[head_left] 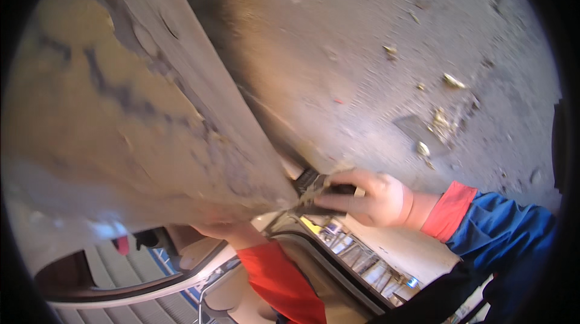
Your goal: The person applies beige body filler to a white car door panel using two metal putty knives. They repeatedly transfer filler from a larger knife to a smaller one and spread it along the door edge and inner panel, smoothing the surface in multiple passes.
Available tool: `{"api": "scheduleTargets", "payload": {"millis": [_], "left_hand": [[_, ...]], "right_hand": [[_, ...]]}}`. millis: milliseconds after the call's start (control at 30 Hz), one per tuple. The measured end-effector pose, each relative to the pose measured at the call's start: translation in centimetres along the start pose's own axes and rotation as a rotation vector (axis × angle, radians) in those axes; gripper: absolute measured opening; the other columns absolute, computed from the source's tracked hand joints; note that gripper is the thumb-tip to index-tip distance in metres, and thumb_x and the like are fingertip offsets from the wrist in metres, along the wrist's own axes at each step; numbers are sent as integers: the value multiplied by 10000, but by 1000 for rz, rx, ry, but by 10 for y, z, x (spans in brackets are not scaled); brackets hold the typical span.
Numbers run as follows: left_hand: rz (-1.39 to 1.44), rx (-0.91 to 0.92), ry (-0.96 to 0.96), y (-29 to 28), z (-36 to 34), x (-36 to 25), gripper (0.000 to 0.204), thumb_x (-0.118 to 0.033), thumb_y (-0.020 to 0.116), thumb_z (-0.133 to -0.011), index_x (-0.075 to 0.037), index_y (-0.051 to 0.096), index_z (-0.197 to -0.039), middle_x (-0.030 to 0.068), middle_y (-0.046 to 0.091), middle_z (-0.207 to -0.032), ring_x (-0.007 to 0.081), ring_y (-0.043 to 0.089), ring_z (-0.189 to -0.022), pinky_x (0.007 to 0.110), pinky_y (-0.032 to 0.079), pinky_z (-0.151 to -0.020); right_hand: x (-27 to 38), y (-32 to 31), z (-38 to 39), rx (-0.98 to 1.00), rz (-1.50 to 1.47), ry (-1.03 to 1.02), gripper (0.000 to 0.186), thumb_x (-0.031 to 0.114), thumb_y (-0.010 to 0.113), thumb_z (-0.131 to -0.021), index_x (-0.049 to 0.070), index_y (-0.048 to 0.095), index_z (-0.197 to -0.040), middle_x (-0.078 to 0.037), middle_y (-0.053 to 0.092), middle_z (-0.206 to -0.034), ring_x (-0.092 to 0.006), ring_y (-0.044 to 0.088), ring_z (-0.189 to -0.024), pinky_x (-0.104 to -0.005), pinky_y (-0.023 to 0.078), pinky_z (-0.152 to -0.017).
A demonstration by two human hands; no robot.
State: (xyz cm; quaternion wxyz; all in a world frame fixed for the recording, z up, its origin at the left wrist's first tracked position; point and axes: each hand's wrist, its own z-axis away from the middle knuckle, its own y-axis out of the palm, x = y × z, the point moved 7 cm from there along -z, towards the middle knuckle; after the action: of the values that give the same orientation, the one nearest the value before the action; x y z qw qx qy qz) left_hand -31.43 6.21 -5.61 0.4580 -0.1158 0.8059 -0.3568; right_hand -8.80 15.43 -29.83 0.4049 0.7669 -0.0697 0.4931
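Note:
My right hand [377, 198] comes in from the right, fingers bent round a dark block [311, 194] at the lower corner of a panel. Motion blurs its fingertips, and the block's exact kind does not show. The panel [181, 58] is dusty grey, with yellowish filler patches [72, 82] and dark streaks across its left face. My left hand [226, 227] is at the panel's lower edge. That edge hides its fingers, so whether they are closed does not show.
Yellowish crumbs [441, 121] lie on the grey, dusty surface [362, 40] at right. Below my hands are a dark-edged window frame [338, 275] and a curved pale trim [151, 288]. A cluttered rack [362, 257] shows through the opening.

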Motion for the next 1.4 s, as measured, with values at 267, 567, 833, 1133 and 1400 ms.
{"api": "scheduleTargets", "payload": {"millis": [267, 567, 833, 1133, 1400], "left_hand": [[447, -37, -304, -25, -31, 38, 372, -446, 438, -1004, -142, 641, -1071, -42, 569, -786, 103, 516, -636, 247, 463, -628], [777, -27, -575, -31, 154, -57, 518, -484, 352, -1032, -32, 605, -1011, 54, 596, -718, 136, 555, -569, 243, 448, -495], [971, 696, -650, 52, 296, -126, 458, -279, 412, -1049, 29, 608, -773, 69, 602, -600, 106, 544, -489, 259, 414, -466], [1193, 673, -675, 67, 317, -117, 395, -233, 413, -1042, 27, 568, -787, 70, 575, -601, 105, 493, -464, 261, 401, -447], [1487, 752, -706, 71, 340, -142, 482, -345, 368, -1061, 52, 635, -1006, 70, 557, -599, 107, 484, -452, 235, 375, -433]], "right_hand": [[22, -59, 83, -110, -107, 758, 347, 44, 541, -884, 16, 585, -1227, -82, 655, -933, -181, 604, -874, -319, 491, -798], [180, -85, 50, -197, -66, 808, 351, 47, 536, -942, 18, 553, -1292, -7, 609, -1099, -37, 518, -839, -202, 431, -711], [277, -20, 13, 146, 91, 533, 492, -18, 461, -940, 3, 391, -1426, -125, 547, -1335, -253, 572, -1197, -390, 467, -1015], [315, 29, -3, 1137, 917, 120, 416, -115, 542, -828, -28, 632, -1225, -269, 593, -1284, -343, 676, -1040, -315, 528, -867], [278, -35, -9, 324, 219, 841, 295, 265, 449, -968, 16, 543, -1096, -92, 611, -834, -147, 584, -710, -254, 488, -593]]}}
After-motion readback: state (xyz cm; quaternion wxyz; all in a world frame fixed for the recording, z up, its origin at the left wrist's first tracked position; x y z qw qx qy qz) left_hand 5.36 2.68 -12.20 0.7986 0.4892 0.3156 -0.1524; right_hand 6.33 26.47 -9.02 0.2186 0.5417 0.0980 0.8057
